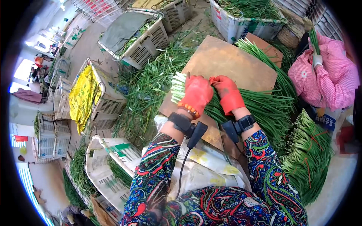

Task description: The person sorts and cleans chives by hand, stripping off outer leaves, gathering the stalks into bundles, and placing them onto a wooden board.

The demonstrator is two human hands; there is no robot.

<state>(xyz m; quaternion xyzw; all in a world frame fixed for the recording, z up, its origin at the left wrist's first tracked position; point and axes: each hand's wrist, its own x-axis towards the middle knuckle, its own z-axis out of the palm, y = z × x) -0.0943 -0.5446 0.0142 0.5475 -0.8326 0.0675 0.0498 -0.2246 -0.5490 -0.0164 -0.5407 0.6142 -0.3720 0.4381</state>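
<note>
My left hand (195, 95), in a red rubber glove, is closed around a bunch of garlic chives (178, 88). Their pale cut ends stick out to its left. Close by, my right hand (228, 92), gloved alike, has its fingers curled together beside the left one; what they pinch is hidden. Both hands are over the lower part of a worn brown board (232, 62). Long loose green chives (264, 113) spread out from beneath my right hand toward the right. Further right lies a pile of chive bundles (307, 162) with red ties.
Stray leaves (147, 88) cover the floor on the left. White plastic crates stand around: one with a dark cloth (128, 32), one with a yellow sack (83, 96), another with chives (247, 26). A person in a pink checked top (328, 71) holds chives at right.
</note>
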